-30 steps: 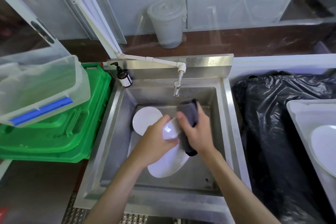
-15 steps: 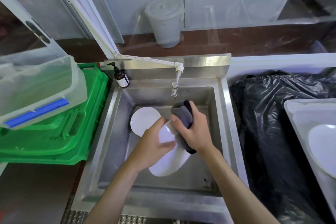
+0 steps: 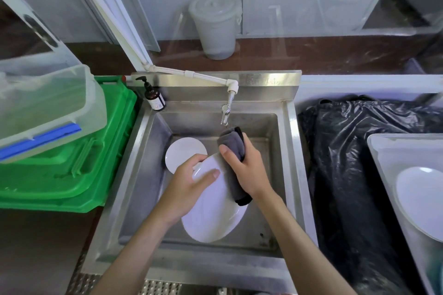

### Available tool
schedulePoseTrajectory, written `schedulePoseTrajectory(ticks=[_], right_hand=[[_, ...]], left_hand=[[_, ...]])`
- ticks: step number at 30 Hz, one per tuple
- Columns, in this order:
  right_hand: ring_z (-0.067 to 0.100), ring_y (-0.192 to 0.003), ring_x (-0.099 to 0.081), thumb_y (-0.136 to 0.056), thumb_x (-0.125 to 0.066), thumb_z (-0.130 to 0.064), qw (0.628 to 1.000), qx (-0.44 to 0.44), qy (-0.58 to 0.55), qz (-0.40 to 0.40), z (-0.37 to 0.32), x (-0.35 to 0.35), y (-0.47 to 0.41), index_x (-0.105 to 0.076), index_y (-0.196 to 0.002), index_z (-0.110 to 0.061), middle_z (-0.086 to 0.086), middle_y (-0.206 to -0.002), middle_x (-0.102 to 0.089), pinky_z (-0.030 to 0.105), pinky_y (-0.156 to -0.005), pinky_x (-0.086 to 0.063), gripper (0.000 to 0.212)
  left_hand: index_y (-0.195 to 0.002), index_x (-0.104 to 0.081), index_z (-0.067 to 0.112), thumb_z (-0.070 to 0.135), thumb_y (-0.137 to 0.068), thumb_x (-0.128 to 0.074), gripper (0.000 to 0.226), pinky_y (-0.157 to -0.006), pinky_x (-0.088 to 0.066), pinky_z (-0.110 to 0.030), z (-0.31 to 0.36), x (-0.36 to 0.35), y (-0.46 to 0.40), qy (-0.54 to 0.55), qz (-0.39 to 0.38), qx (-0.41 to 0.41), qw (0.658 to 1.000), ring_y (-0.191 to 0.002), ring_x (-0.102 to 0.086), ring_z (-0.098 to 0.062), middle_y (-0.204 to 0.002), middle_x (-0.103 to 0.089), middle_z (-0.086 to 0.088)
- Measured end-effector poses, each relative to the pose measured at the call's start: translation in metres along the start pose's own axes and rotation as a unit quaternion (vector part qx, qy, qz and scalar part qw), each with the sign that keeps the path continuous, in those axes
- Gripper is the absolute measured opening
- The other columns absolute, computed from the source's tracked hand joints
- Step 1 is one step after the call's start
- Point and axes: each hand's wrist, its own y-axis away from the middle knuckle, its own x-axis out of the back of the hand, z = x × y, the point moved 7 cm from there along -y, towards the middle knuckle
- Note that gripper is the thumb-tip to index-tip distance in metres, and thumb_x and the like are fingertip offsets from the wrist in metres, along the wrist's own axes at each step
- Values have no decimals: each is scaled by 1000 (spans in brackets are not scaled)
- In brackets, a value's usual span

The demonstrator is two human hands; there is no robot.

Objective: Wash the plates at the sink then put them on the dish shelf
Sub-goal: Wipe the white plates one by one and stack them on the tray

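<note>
Over the sink [image 3: 141, 163], your left hand [image 3: 189, 182] grips the plate [image 3: 211, 213] by its far rim; your right hand [image 3: 244, 167] clutches the cloth [image 3: 233, 151] against its right edge, below the tap [image 3: 225, 115].

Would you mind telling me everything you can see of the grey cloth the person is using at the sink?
The grey cloth is a soft, thick fabric, darker at its edges, folded into a long band. The right hand grips it, thumb on top and fingers wrapped round it, so its middle is hidden. One end sticks up just below the tap; the other hangs down past the wrist. It lies against the right side of the white plate, which the left hand holds tilted over the sink. Whether it is wet cannot be told.
</note>
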Motion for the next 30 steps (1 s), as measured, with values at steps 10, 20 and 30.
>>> schedulePoseTrajectory(ticks=[10, 20, 30], right_hand=[[1, -100, -68, -101, -64, -41, 978, -177, -42, 101, 55, 17, 8, -67, -116, -27, -12, -106, -74, 23, -84, -49, 21], [12, -110, -61, -102, -48, -52, 996, -85, 41, 5, 19, -57, 44, -38, -145, -24, -7, -126, -65, 32, -91, -45, 52], [32, -127, -58, -99, -43, -62, 988, -151, 31, 28, 33, -42, -6, -36, -145, -19, 6, -132, -67, 49, -102, -48, 63]], left_hand=[[-107, -70, 19, 23, -94, -76, 16, -83, -54, -43, -25, 34, 1, 247, 212, 111, 939, -95, -68, -27, -100, -76, -5], [-120, -70, 17, 26, -100, -67, 23, -98, -58, -50, -32, 14, -9, 335, 324, 147, 873, -108, -73, -25, -119, -76, -6], [-110, -75, 21, 33, -100, -66, 18, -91, -57, -40, -17, 8, 7, 233, 284, 73, 927, -102, -71, -16, -106, -78, 1]])
